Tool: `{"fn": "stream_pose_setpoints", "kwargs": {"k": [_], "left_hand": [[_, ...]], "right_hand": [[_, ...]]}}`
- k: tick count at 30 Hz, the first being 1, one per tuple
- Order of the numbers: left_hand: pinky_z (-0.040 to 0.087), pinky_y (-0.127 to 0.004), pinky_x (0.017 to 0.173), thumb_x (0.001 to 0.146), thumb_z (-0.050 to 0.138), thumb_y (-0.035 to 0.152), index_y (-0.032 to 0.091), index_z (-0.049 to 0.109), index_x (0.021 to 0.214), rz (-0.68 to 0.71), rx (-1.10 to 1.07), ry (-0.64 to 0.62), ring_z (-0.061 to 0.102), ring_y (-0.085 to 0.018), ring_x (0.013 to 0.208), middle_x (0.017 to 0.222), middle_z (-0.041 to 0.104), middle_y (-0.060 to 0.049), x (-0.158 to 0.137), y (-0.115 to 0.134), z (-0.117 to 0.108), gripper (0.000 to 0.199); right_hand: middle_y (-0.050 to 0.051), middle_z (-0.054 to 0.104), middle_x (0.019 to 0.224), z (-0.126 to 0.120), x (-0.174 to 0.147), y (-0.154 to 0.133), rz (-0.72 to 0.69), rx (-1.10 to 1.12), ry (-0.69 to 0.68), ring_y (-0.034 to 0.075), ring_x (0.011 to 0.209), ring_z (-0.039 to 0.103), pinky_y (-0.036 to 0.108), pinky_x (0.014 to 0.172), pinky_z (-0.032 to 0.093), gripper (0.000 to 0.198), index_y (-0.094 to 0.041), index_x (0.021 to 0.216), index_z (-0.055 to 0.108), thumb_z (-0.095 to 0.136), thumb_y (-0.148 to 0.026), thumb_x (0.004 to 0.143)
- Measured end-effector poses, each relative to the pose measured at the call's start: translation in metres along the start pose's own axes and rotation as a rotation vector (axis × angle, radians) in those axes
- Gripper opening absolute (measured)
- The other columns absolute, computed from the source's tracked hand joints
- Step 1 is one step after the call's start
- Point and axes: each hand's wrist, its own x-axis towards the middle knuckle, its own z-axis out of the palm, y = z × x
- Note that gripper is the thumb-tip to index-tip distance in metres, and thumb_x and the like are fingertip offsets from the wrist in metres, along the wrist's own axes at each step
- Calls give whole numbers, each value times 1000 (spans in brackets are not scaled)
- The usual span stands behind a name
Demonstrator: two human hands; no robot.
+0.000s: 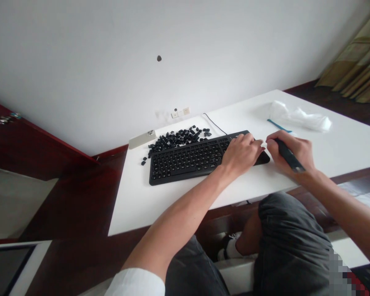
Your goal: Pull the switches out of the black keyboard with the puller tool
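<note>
A black keyboard (185,162) lies on the white table, with its keycaps off across the part that shows. My left hand (242,151) is over its right end, fingers bent and drawn together toward the right; what they pinch, if anything, is hidden. Just to the right, my right hand (294,152) is closed around a tool with a thick black handle (286,154). A thin pale tip, perhaps bristles, points from it toward my left fingertips. Loose black keycaps (175,139) lie heaped behind the keyboard.
A pale phone (142,139) lies at the table's back left. A crumpled clear plastic bag (300,117) and a thin blue strip (279,125) are at the right. The keyboard's cable (215,123) runs toward the wall, where sockets (180,112) sit. My knees are below the table's front edge.
</note>
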Motion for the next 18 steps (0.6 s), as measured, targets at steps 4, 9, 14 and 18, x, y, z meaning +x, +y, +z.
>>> {"fn": "stream_pose_setpoints", "kwargs": {"k": [4, 9, 14, 18], "left_hand": [[51, -36, 98, 112, 49, 40, 22, 65, 144, 7, -37, 16, 63, -24, 114, 123, 70, -10, 0, -3, -3, 40], [50, -37, 103, 109, 56, 36, 23, 64, 145, -19, -83, 30, 62, -23, 121, 133, 72, -8, 0, -8, -17, 39], [50, -38, 104, 110, 54, 30, 24, 65, 142, -137, -104, 58, 64, -23, 124, 138, 74, -7, 2, -33, -29, 35], [49, -42, 105, 109, 56, 28, 23, 65, 142, -333, -73, 100, 67, -25, 121, 132, 78, -6, 0, -70, -38, 35]], "right_hand": [[3, 71, 76, 2, 4, 4, 112, 60, -42, 17, 67, 65, 27, 69, 46, 21, -23, 89, 67, 55, -36, 100], [5, 70, 75, 1, 7, 0, 242, 40, -72, 18, 67, 62, 29, 69, 44, 26, -22, 90, 69, 54, -40, 101], [5, 69, 73, -2, 12, -4, 377, 36, -41, 19, 67, 62, 31, 69, 44, 26, -21, 86, 69, 53, -39, 97], [5, 68, 72, 0, 12, 0, 359, 49, -67, 20, 66, 61, 33, 68, 44, 25, -21, 86, 69, 56, -40, 95]]}}
